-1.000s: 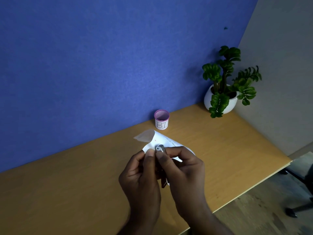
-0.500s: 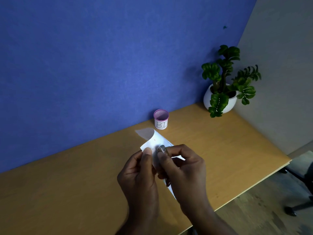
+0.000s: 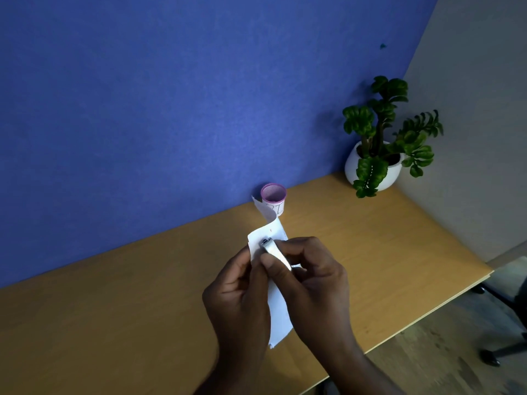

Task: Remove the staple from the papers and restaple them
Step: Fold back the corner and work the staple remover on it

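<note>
The papers [image 3: 279,309] are held up off the desk between both hands. The left hand [image 3: 239,303] grips them along their left edge, fingers curled behind the sheet and the thumb lying against the front. The right hand [image 3: 316,283] pinches a small metal tool [image 3: 274,251] between thumb and bent forefinger. The tool's dark tip rests against the face of the papers just above the left thumb. Whether it has hold of a staple is too small to tell.

Above the grip, the top of the papers curls up and back. Below it, the sheet hangs down between the two wrists, its bottom edge free.

Beyond the grip, past the curled top edge, a small pink-rimmed cup [image 3: 273,199] with a handwritten label stands on the wooden desk [image 3: 114,309], against the blue wall [image 3: 171,95]. Further off to the right of the grip, in the desk's far corner, a leafy plant [image 3: 382,129] sits in a round white pot [image 3: 395,173]. Off the desk's right edge, the dark legs of a chair [image 3: 502,300] show over the floor.
</note>
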A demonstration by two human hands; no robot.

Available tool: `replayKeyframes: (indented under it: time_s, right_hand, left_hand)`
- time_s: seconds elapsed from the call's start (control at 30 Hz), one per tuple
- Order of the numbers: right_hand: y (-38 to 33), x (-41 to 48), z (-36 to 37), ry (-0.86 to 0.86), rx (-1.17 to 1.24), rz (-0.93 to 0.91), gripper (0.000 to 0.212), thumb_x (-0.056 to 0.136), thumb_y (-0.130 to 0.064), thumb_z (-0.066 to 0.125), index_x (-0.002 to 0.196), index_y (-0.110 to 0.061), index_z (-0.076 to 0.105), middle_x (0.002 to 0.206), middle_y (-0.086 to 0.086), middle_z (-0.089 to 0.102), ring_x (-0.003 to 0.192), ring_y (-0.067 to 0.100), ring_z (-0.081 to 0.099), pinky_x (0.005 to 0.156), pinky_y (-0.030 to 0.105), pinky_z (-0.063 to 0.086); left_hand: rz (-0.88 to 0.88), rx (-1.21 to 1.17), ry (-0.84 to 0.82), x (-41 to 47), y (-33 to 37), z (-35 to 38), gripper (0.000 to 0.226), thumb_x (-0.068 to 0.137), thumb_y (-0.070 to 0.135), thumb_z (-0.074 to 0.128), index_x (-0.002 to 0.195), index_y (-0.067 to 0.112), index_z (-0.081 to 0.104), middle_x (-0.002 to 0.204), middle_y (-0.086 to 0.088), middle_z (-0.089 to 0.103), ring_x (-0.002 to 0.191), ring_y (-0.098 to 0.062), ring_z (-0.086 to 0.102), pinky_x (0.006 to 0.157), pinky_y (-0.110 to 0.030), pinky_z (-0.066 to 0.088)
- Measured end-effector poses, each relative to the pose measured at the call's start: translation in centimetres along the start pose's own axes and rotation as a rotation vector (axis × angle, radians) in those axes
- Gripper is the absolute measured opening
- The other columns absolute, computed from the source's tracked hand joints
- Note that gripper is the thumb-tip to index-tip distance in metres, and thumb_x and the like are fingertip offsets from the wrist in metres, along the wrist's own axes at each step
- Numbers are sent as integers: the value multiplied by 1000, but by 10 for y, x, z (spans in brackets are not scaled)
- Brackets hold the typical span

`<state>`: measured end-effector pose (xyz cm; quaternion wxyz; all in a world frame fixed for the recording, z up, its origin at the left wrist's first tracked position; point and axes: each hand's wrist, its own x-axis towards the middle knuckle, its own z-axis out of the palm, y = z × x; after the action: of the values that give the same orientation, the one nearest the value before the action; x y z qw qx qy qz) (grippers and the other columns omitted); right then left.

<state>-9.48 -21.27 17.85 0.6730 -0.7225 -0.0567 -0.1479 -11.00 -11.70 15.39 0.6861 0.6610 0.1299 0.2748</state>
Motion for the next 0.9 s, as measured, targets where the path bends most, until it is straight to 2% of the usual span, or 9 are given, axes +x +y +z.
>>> replayKeyframes:
  time_s: [0.1,0.23,0.4,0.47,0.53,0.63,0.73,0.83,0.9]
  right_hand:
    - [1,1,-1,-13,14,-29,14,90,-24,82,98,-35,77,101,-5,79,94,19,77,73,23,58]
    - [0,3,-3,-40,76,-46,14,90,-19,82,97,-31,78,99,-1,80,92,23,77,78,33,61]
    - [-4,4,-3,-87,103,-49,14,90,-19,81,97,-31,79,98,-3,82,92,20,79,79,28,61]
    - [-4,4,-3,-93,100,-59,14,91,-21,81,98,-33,79,99,-4,82,92,20,79,79,28,61]
    - [-5,4,-3,-102,114,-64,19,90,-18,82,98,-35,80,99,-5,82,92,18,80,79,25,60]
    - [-6,4,-3,-114,137,-52,27,90,-11,83,98,-36,81,97,-6,83,90,15,79,79,20,59]
    - [-4,3,-3,-113,126,-37,28,89,-5,84,96,-32,81,95,-5,83,88,12,79,77,18,59]
    - [-2,1,-4,-112,129,10,26,88,-6,84,95,-31,80,95,-2,83,87,17,80,76,26,63]
    - [-1,2,-6,-109,119,45,23,88,-7,84,95,-29,81,95,0,84,87,23,80,77,34,65]
  left_hand:
    - [81,50,-21,3,-2,-2,20,100,29,74,107,43,86,94,11,87,85,-7,81,73,-25,63]
    - [195,112,-41,11,0,-5,26,98,33,71,102,57,80,88,20,83,77,2,76,69,-11,55]
    - [274,144,-64,18,-6,-9,27,99,32,69,103,58,78,91,23,82,81,2,76,72,-9,54]
    - [288,136,-70,18,-8,-12,15,103,43,69,104,54,79,93,24,82,82,0,76,72,-10,54]
    - [314,136,-75,19,-9,-14,15,105,56,63,105,52,78,94,26,81,84,0,76,72,-9,54]
    - [377,172,-98,22,-7,-16,19,107,55,58,94,52,71,87,32,74,78,7,70,71,-5,48]
    - [515,279,-122,25,-4,-15,32,111,41,58,81,43,50,78,41,57,69,15,54,69,1,36]
    - [585,322,-114,27,-15,-19,25,106,21,64,82,23,67,82,41,59,74,14,58,73,-1,37]
    - [596,358,-109,28,-25,-23,25,105,19,66,88,8,81,86,24,72,77,4,68,72,-9,46]
